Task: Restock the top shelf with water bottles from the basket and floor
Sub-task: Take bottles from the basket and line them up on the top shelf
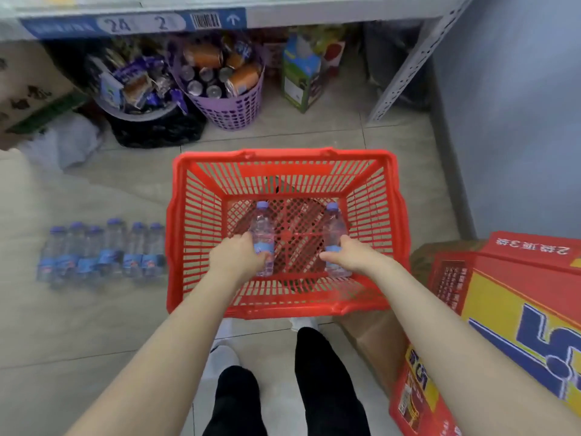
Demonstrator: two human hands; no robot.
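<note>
A red plastic basket (201,234) stands on the tiled floor in front of my feet. Inside it are two clear water bottles with purple caps. My left hand (235,256) grips the left bottle (261,226) around its blue label. My right hand (352,254) grips the right bottle (334,226) at its lower half. Both hands reach down inside the basket. A row of several more water bottles (100,250) lies on the floor to the left of the basket. A shelf edge (135,23) with a blue label strip runs across the top of the view.
Under the shelf sit a purple basket of cans (226,89), a tub of snack packets (138,86) and a green carton (301,77). A red and yellow box (503,325) lies at the right. A shelf upright (408,64) and a grey wall (518,105) stand beyond.
</note>
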